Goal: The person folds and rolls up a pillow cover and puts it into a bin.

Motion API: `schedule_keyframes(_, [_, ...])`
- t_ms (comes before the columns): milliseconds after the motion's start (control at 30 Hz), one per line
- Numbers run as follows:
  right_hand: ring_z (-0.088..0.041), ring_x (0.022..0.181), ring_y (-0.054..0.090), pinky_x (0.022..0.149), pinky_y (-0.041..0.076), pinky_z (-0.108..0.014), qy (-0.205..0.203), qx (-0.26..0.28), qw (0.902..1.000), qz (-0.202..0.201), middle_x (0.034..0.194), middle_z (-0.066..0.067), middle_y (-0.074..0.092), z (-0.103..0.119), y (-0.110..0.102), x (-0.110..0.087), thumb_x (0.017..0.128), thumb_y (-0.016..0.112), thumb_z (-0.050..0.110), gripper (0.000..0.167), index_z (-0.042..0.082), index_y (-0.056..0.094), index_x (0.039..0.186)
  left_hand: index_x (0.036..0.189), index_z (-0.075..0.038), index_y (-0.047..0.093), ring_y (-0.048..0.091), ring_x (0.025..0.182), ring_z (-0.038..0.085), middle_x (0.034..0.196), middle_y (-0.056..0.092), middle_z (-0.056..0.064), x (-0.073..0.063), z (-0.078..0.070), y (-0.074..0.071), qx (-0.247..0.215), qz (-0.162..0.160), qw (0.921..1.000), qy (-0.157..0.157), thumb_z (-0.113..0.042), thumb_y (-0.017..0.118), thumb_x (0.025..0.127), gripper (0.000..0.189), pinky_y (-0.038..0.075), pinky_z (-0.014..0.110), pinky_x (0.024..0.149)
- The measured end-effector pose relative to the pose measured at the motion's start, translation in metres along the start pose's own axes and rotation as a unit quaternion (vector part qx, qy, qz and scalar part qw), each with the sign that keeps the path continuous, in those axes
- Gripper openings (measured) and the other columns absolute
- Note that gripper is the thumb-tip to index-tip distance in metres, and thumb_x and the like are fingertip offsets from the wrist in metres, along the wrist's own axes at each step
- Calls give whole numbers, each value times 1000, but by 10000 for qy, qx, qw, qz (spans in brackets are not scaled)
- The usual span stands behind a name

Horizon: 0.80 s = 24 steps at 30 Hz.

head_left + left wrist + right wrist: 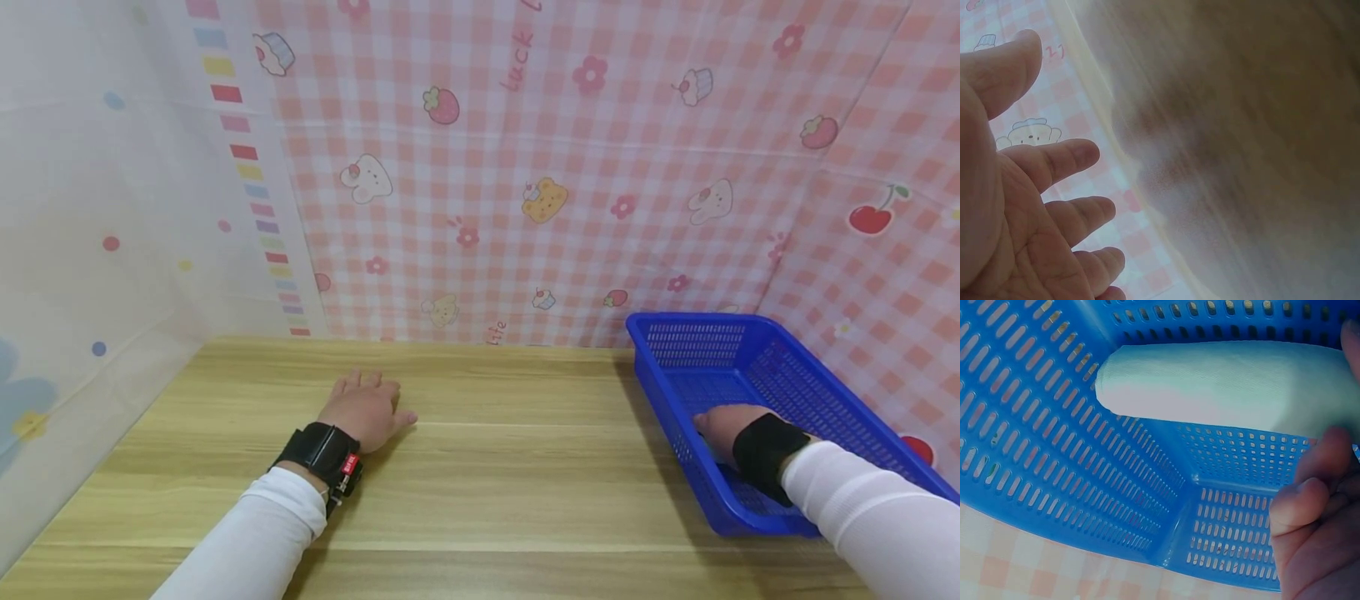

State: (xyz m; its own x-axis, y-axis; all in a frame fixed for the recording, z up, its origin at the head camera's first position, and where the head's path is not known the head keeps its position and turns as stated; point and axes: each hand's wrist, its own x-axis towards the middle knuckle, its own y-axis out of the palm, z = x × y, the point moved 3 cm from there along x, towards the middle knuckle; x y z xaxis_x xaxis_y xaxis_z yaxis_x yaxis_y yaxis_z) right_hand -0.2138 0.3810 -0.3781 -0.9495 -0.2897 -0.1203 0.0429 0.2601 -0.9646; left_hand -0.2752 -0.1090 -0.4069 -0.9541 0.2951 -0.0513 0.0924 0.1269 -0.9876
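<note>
My right hand [729, 427] reaches down inside a blue plastic basket [678, 433]. In the right wrist view its thumb and curled fingers [1300, 503] grip one end of a pale green, roll-shaped thing [1210, 387] with a fabric-like surface. The roll lies along the basket's slotted wall, and its far end is rounded. From the head camera, the hand and wrist mostly hide it. On the left, my left hand [365, 414] is spread palm down at the wooden table, holding nothing. Its fingers are straight and apart in the left wrist view.
The wooden tabletop [510, 467] stretches between the hands. A pink checked cloth [480, 200] hangs along the back and right side, and a white patterned cloth [112, 183] at the left. The basket stands near the right-hand cloth.
</note>
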Motion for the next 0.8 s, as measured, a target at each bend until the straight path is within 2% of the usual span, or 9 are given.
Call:
schedule_keyframes(167, [-36, 68, 69, 63, 58, -52, -274, -167, 9993, -215, 71, -11, 67, -3, 5, 0, 88, 65, 1, 16, 13, 57, 80, 149, -5, 55, 23, 155, 57, 164, 37, 30, 2, 1, 2, -21, 8, 10000, 5, -55, 54, 105, 67, 17, 68, 126])
schedule_keyframes(333, [-30, 63, 65, 58, 55, -49, -364, -116, 9990, -233, 67, -6, 62, -6, 5, -1, 81, 71, -1, 24, 16, 54, 80, 149, -5, 56, 23, 155, 57, 164, 37, 30, 2, 1, 2, -46, 15, 10000, 34, -55, 54, 105, 67, 17, 68, 126])
schedule_keyframes(500, [-22, 64, 59, 58, 53, -45, -409, -89, 9990, -177, 71, -1, 59, -6, -4, -7, 64, 85, -3, 42, 16, 54, 83, 150, -5, 55, 22, 155, 56, 165, 36, 29, 3, 1, 3, -58, 20, 10000, 19, -56, 53, 106, 67, 16, 68, 127])
schedule_keyframes(633, [-19, 64, 54, 58, 51, -42, -328, -51, 9992, -200, 72, 0, 57, -4, -13, -10, 61, 86, -1, 43, 16, 54, 83, 149, -5, 55, 22, 155, 57, 164, 36, 30, 3, 2, 3, -49, 7, 10000, 12, -56, 53, 106, 67, 16, 68, 127])
schedule_keyframes(800, [-20, 68, 54, 61, 51, -42, -117, 260, 9995, 99, 78, -2, 59, -11, -20, -9, 58, 86, 1, 44, 13, 57, 89, 149, -5, 55, 23, 154, 57, 164, 38, 30, 2, 2, 3, -29, -39, 10000, 21, -55, 54, 106, 66, 17, 69, 126])
